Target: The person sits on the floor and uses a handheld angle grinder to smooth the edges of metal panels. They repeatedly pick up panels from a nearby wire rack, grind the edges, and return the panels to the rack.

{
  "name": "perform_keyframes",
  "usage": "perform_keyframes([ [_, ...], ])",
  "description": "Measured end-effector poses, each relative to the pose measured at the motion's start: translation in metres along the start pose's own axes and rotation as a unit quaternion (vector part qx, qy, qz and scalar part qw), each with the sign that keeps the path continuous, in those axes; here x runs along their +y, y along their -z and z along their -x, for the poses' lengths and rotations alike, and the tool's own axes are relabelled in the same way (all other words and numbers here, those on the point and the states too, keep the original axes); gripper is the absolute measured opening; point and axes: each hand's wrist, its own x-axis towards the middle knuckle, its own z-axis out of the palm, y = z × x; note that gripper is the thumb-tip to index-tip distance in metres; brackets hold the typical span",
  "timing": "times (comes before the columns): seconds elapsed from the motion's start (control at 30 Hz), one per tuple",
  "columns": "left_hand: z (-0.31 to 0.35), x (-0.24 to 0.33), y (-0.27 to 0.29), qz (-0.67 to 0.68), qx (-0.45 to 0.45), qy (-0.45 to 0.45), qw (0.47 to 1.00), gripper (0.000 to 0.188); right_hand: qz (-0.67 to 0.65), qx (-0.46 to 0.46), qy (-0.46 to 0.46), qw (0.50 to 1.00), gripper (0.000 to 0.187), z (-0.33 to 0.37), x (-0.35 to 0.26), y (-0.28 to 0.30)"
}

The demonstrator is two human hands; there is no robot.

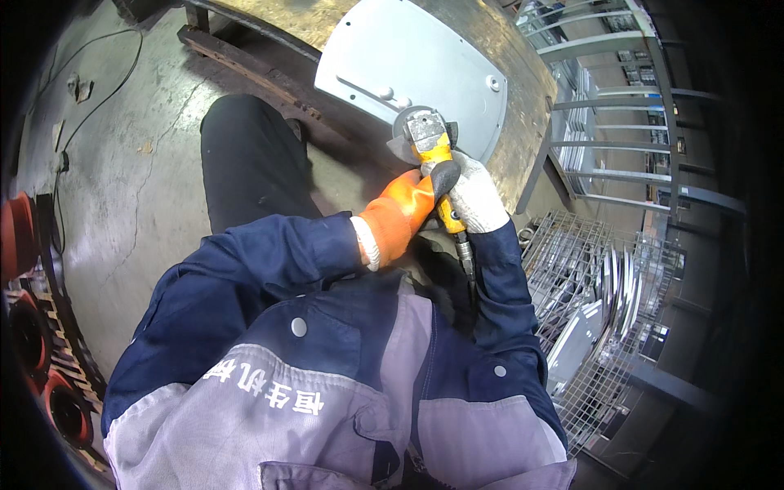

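While I am looking down, my right hand [476,196], white-gloved, is gripping the yellow grinder [433,151], and my left hand [398,214], orange-gloved, is closing beside it; the disc is touching the grey metal plate [408,57] on the workbench [523,90].

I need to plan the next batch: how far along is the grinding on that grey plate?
Done: cannot tell; no ground marks are readable. In hand: both gloved hands, left hand and right hand, grip the yellow grinder at the grey metal plate edge. Left: similar plates fill the wire basket alongside, state unclear.
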Motion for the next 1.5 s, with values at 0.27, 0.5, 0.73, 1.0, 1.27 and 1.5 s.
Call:
perform_keyframes([
  [0.27, -0.006, -0.004, -0.029, -0.093, 0.009, 0.048, 0.995, 0.060, -0.004, 0.034, -0.014, 0.999, 0.030, 0.013, 0.021, 0.032],
  [0.5, -0.016, -0.017, -0.053, -0.098, -0.028, 0.089, 0.991, 0.064, -0.020, 0.066, -0.036, 0.997, 0.030, 0.030, 0.038, 0.062],
  [0.73, -0.059, -0.079, -0.059, -0.131, -0.109, 0.081, 0.982, 0.069, 0.020, 0.120, -0.040, 0.992, 0.029, 0.055, 0.065, 0.097],
  [1.0, -0.050, -0.088, -0.056, -0.203, -0.092, 0.090, 0.971, 0.053, -0.080, 0.172, -0.032, 0.981, 0.028, 0.085, 0.055, 0.076],
  [1.27, 0.039, -0.004, 0.027, -0.053, 0.099, -0.162, 0.980, 0.043, -0.062, -0.073, 0.119, 0.988, 0.021, -0.017, 0.028, -0.058],
  [1.5, 0.036, 0.030, 0.081, -0.059, 0.134, -0.197, 0.969, 0.046, 0.038, -0.012, 0.117, 0.992, 0.028, -0.059, 0.005, -0.118],
])
